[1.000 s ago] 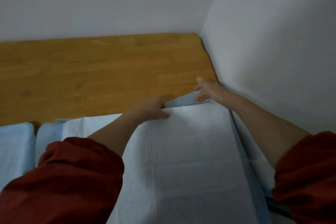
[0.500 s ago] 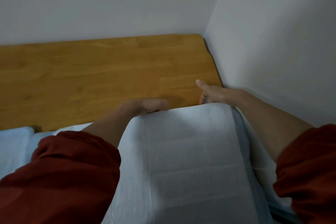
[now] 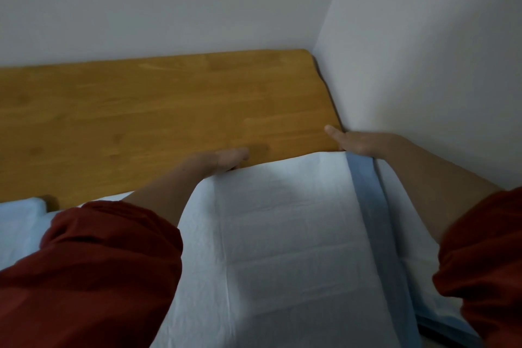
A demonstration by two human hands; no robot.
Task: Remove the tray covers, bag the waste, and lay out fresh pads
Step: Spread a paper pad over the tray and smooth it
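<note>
Two hands, left hand [image 3: 217, 159] and right hand [image 3: 351, 143], are pressed flat with fingers together on the far edge of a fresh pad [image 3: 282, 234] spread against the wooden board [image 3: 169, 110], suggesting laying-out is nearly finished.

a wooden worktop [image 3: 158, 110] fills the corner where two pale walls [image 3: 423, 51] meet. a white pad [image 3: 282, 248] with a blue border strip along its right side lies over the worktop's near part, its far edge raised. another pale blue pad [image 3: 17, 223] lies at the left.
</note>
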